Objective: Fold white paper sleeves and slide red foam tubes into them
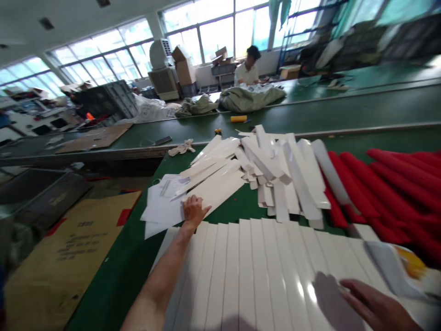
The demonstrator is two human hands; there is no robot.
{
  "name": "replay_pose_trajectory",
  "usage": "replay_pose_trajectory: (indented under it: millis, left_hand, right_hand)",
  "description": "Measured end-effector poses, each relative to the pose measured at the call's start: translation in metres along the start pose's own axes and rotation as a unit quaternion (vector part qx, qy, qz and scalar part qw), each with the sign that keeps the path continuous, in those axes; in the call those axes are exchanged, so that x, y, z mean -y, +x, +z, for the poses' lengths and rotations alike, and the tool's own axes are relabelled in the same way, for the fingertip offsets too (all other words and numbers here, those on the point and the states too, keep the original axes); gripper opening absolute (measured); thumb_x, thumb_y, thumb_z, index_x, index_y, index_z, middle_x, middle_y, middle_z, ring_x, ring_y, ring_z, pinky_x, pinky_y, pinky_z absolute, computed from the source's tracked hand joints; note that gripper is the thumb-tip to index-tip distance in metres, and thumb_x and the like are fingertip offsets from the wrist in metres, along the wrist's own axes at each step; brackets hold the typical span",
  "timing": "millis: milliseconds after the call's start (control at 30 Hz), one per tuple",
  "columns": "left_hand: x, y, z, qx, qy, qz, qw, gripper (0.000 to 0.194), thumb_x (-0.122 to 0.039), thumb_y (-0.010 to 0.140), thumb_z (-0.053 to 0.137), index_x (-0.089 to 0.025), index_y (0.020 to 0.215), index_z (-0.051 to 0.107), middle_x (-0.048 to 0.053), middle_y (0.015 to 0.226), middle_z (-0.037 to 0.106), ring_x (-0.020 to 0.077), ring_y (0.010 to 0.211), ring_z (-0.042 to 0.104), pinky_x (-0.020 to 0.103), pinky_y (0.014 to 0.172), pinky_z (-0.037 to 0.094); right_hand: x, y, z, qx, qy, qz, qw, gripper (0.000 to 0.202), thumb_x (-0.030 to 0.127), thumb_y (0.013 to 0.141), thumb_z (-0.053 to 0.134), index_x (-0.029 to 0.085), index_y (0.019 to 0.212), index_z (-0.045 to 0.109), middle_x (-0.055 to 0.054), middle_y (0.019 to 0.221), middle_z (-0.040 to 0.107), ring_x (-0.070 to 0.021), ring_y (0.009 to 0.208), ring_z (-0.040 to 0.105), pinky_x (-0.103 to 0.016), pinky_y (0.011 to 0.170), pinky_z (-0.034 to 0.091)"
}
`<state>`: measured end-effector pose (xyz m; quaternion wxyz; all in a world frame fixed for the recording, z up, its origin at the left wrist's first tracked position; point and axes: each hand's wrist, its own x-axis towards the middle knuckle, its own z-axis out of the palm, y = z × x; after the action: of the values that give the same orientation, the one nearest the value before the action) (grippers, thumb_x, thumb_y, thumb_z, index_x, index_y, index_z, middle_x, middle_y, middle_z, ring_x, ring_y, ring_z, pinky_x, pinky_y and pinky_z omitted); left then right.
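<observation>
My left hand (pixel 195 209) reaches forward and rests on the near end of a fanned pile of flat white cardboard pieces (pixel 220 184), thumb spread to the side. Printed white sheets (pixel 161 202) lie beside it. Before me, long white cardboard strips (pixel 245 271) lie side by side in an overlapping row. My right hand (pixel 372 299) hovers low over the row's right part, blurred, its fingers closed together. Something small and pale shows at its fingertips, too unclear to name. Folded white boxes (pixel 296 179) are heaped beyond the row.
Red padded rolls (pixel 382 188) pile up at the right, near a white and yellow item (pixel 406 266). A glove (pixel 181 147) lies at the table's far edge. Behind runs a green conveyor (pixel 330 112) with sacks (pixel 251 97); a person (pixel 247 69) sits beyond. Large brown cardboard (pixel 79 243) lies left.
</observation>
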<state>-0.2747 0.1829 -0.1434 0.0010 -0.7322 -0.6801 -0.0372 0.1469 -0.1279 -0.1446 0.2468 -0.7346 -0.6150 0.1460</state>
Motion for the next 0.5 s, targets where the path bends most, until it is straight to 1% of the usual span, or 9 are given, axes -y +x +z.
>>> replay_pose_trajectory:
  millis: [33, 67, 133, 233, 300, 333, 400, 467, 500]
  left_hand:
    - [-0.016, -0.005, 0.002, 0.005, 0.013, 0.021, 1.000, 0.040, -0.051, 0.081, 0.068, -0.023, 0.111, 0.066, 0.015, 0.119, 0.060, 0.0345, 0.119, 0.050, 0.047, 0.100, 0.040]
    - [-0.028, -0.008, 0.003, 0.008, 0.026, 0.035, 0.999, 0.040, -0.047, 0.081, 0.068, -0.020, 0.110, 0.065, 0.016, 0.118, 0.059, 0.0363, 0.116, 0.050, 0.050, 0.098, 0.039]
    - [-0.046, -0.007, 0.004, 0.015, 0.047, 0.056, 0.997, 0.036, -0.036, 0.080, 0.067, -0.017, 0.110, 0.063, 0.020, 0.117, 0.058, 0.0383, 0.112, 0.053, 0.051, 0.093, 0.040]
    - [-0.061, 0.006, 0.000, 0.028, 0.075, 0.076, 0.994, 0.028, -0.021, 0.078, 0.061, -0.012, 0.105, 0.064, 0.023, 0.110, 0.061, 0.0392, 0.106, 0.057, 0.047, 0.086, 0.043]
    - [-0.064, 0.014, -0.012, 0.036, 0.094, 0.081, 0.992, 0.025, -0.018, 0.077, 0.059, -0.012, 0.101, 0.064, 0.022, 0.104, 0.064, 0.0385, 0.101, 0.060, 0.046, 0.084, 0.043]
    - [-0.064, 0.017, -0.023, 0.039, 0.104, 0.084, 0.990, 0.025, -0.019, 0.077, 0.058, -0.013, 0.101, 0.064, 0.022, 0.102, 0.065, 0.0381, 0.099, 0.061, 0.047, 0.083, 0.043]
    - [-0.061, 0.018, -0.053, 0.037, 0.125, 0.091, 0.987, 0.030, -0.023, 0.079, 0.055, -0.018, 0.108, 0.064, 0.019, 0.108, 0.066, 0.0373, 0.104, 0.060, 0.049, 0.086, 0.042]
    - [-0.060, 0.013, -0.093, 0.020, 0.140, 0.123, 0.982, 0.041, -0.024, 0.080, 0.056, -0.025, 0.120, 0.059, 0.013, 0.122, 0.064, 0.0350, 0.117, 0.056, 0.052, 0.096, 0.037]
    - [-0.061, 0.006, -0.115, -0.001, 0.142, 0.156, 0.977, 0.047, -0.024, 0.079, 0.058, -0.030, 0.126, 0.056, 0.010, 0.130, 0.062, 0.0332, 0.124, 0.052, 0.053, 0.103, 0.032]
  right_hand:
    - [-0.001, 0.000, -0.007, 0.027, 0.018, 0.022, 0.999, 0.030, 0.048, 0.085, 0.050, 0.028, 0.082, 0.072, -0.006, 0.076, 0.075, -0.0256, 0.067, 0.072, -0.033, 0.059, 0.058]
    - [-0.001, 0.002, -0.015, 0.040, 0.026, 0.047, 0.998, 0.030, 0.047, 0.085, 0.051, 0.026, 0.085, 0.071, -0.007, 0.076, 0.074, -0.0253, 0.067, 0.071, -0.034, 0.060, 0.057]
    - [-0.001, 0.009, -0.036, 0.041, 0.021, 0.080, 0.996, 0.031, 0.045, 0.086, 0.048, 0.023, 0.086, 0.069, -0.007, 0.073, 0.072, -0.0242, 0.066, 0.069, -0.035, 0.062, 0.054]
    - [-0.002, 0.024, -0.069, 0.014, 0.009, 0.128, 0.992, 0.032, 0.044, 0.089, 0.044, 0.021, 0.080, 0.066, -0.005, 0.068, 0.069, -0.0219, 0.064, 0.065, -0.033, 0.061, 0.050]
    - [-0.002, 0.034, -0.087, -0.011, 0.013, 0.145, 0.989, 0.034, 0.045, 0.090, 0.043, 0.021, 0.077, 0.064, -0.004, 0.063, 0.065, -0.0201, 0.059, 0.062, -0.031, 0.057, 0.048]
    - [0.000, 0.039, -0.094, -0.020, 0.019, 0.147, 0.989, 0.036, 0.046, 0.091, 0.042, 0.021, 0.077, 0.063, -0.004, 0.062, 0.064, -0.0195, 0.058, 0.061, -0.030, 0.055, 0.047]
    - [0.010, 0.050, -0.104, -0.031, 0.034, 0.134, 0.990, 0.038, 0.048, 0.092, 0.042, 0.020, 0.081, 0.065, -0.004, 0.062, 0.063, -0.0190, 0.058, 0.061, -0.030, 0.056, 0.047]
    - [0.027, 0.064, -0.111, -0.045, 0.051, 0.103, 0.992, 0.041, 0.050, 0.093, 0.044, 0.017, 0.096, 0.066, -0.007, 0.073, 0.067, -0.0201, 0.065, 0.063, -0.031, 0.062, 0.050]
    - [0.039, 0.072, -0.114, -0.058, 0.057, 0.073, 0.994, 0.044, 0.052, 0.091, 0.048, 0.014, 0.106, 0.065, -0.010, 0.084, 0.069, -0.0221, 0.074, 0.065, -0.034, 0.069, 0.052]
